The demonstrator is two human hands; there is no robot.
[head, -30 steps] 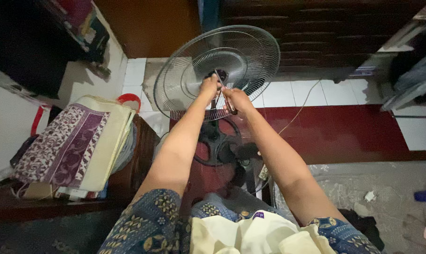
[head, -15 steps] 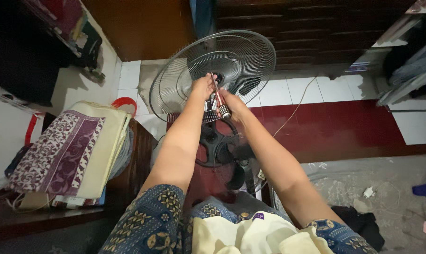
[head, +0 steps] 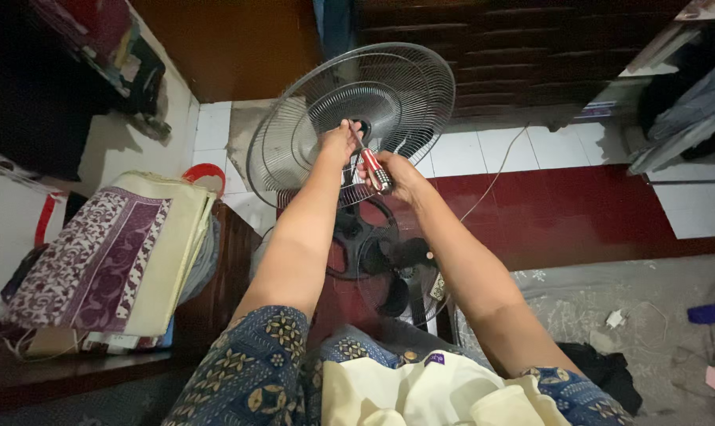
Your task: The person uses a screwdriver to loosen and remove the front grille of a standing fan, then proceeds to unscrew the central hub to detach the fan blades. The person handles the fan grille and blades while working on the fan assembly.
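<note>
Fan grille (head: pixel 350 118), a round wire guard, is propped upright on the tiled floor (head: pixel 492 150) against a dark wooden cabinet (head: pixel 484 47), well out in front of the person. Its centre hub is met by both hands. The left hand (head: pixel 338 142) is pressed to the hub, its fingers closed about it. The right hand (head: pixel 393 173) is wrapped around a screwdriver (head: pixel 376 170) with a red and silver handle, whose tip is pointed at the hub. A fastener at the grille's centre appears to be worked on, so this is judged a step of dismantling or fitting. A steady grille and a squarely seated tip would be called for next. Black fan blades (head: pixel 377 252) lie nearer, beside folded cloths (head: pixel 113 260).
</note>
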